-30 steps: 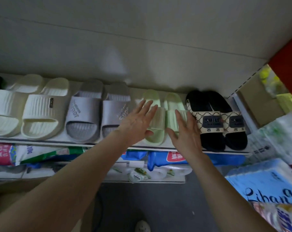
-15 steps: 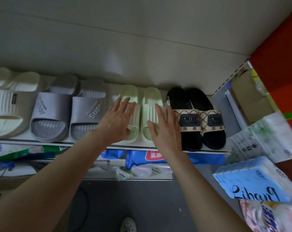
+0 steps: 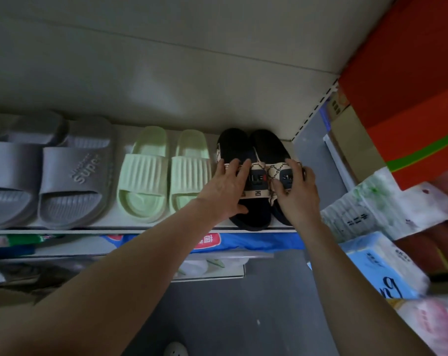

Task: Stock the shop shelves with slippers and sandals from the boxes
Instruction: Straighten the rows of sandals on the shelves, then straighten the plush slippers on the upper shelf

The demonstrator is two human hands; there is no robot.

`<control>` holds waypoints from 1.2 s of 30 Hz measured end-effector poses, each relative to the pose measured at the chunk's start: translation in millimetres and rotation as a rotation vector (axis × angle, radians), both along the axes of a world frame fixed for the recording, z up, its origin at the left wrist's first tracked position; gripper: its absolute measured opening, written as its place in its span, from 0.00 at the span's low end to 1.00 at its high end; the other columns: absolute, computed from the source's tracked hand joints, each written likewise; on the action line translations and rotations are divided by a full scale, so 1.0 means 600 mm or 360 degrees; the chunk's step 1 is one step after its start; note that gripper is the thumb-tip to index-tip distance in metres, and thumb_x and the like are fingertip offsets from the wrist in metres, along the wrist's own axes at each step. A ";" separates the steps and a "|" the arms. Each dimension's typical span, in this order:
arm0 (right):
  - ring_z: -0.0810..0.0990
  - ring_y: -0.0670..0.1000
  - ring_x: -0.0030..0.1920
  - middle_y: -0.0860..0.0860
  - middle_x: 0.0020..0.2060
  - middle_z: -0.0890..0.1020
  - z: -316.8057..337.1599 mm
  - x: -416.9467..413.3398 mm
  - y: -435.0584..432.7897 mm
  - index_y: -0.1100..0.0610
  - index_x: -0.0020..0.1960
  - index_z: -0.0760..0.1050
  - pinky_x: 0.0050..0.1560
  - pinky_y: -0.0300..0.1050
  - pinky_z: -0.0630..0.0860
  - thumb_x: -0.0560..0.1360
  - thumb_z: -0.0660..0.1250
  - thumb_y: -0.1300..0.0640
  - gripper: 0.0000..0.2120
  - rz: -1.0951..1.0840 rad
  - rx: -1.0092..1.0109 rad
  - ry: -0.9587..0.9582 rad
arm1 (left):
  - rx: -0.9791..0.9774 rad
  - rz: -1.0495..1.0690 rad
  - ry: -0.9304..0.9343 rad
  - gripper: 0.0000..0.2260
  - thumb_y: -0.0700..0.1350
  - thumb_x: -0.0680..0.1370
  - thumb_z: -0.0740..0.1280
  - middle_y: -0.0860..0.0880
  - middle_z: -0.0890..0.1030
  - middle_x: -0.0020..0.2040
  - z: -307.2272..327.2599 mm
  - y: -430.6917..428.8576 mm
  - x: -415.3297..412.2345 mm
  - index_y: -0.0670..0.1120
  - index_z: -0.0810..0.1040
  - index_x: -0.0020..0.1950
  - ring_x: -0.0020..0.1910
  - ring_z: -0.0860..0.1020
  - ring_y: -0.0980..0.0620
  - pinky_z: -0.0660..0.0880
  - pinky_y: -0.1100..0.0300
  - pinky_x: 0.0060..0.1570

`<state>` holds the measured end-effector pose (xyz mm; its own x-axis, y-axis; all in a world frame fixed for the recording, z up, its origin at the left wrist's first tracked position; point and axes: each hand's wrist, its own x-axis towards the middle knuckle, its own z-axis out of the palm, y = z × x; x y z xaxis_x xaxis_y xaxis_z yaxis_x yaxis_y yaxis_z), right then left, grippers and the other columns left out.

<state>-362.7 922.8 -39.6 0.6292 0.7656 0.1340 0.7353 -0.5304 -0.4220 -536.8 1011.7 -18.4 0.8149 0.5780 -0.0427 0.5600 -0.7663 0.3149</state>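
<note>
Left hand (image 3: 225,188) flat, fingers straight on left strap of sandals (image 3: 256,179). Right hand (image 3: 298,196) seems curled round right strap, partly hidden. Pair sits at shelf (image 3: 89,231) right end, green slippers (image 3: 143,176) just beside.

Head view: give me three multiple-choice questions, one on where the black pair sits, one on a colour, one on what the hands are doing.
1. Where on the shelf is the black pair?
A. left end
B. right end
C. lower shelf
2. What colour is the pair beside it?
A. red
B. pale green
C. white
3. What are the left hand and right hand doing?
A. hanging idle
B. lifting a box
C. touching the black pair's straps
Answers: B, the shelf ends just right of it; B, the green pair borders it; C, both lie on the straps.
</note>
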 end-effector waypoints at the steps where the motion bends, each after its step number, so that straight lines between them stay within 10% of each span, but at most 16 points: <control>1: 0.73 0.65 0.61 0.57 0.67 0.67 -0.001 0.002 -0.004 0.42 0.71 0.61 0.58 0.63 0.74 0.75 0.65 0.45 0.26 -0.0051 0.0000 -0.0002 | -0.0019 -0.0006 -0.0057 0.48 0.52 0.72 0.74 0.40 0.55 0.76 -0.001 0.003 0.000 0.44 0.44 0.79 0.76 0.53 0.39 0.47 0.49 0.75; 19: 0.66 0.65 0.69 0.60 0.75 0.60 0.051 -0.010 -0.048 0.48 0.79 0.53 0.63 0.62 0.69 0.80 0.58 0.43 0.31 0.0018 -0.0214 -0.0288 | 0.0146 -0.0133 -0.0020 0.42 0.51 0.74 0.71 0.42 0.56 0.78 0.026 0.015 -0.013 0.45 0.50 0.79 0.77 0.52 0.42 0.55 0.48 0.75; 36: 0.78 0.62 0.60 0.59 0.62 0.78 0.468 -0.262 -0.213 0.60 0.68 0.73 0.57 0.57 0.77 0.79 0.55 0.47 0.25 0.0382 0.0276 -0.1080 | 0.0907 -0.0296 -0.0504 0.17 0.48 0.71 0.74 0.46 0.82 0.56 0.447 -0.093 -0.323 0.47 0.81 0.60 0.55 0.80 0.44 0.78 0.51 0.53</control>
<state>-520.2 794.7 241.5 0.1833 0.8042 0.5654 0.9516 -0.2896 0.1034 -730.8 955.8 250.0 0.8259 0.2883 0.4846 0.3501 -0.9359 -0.0399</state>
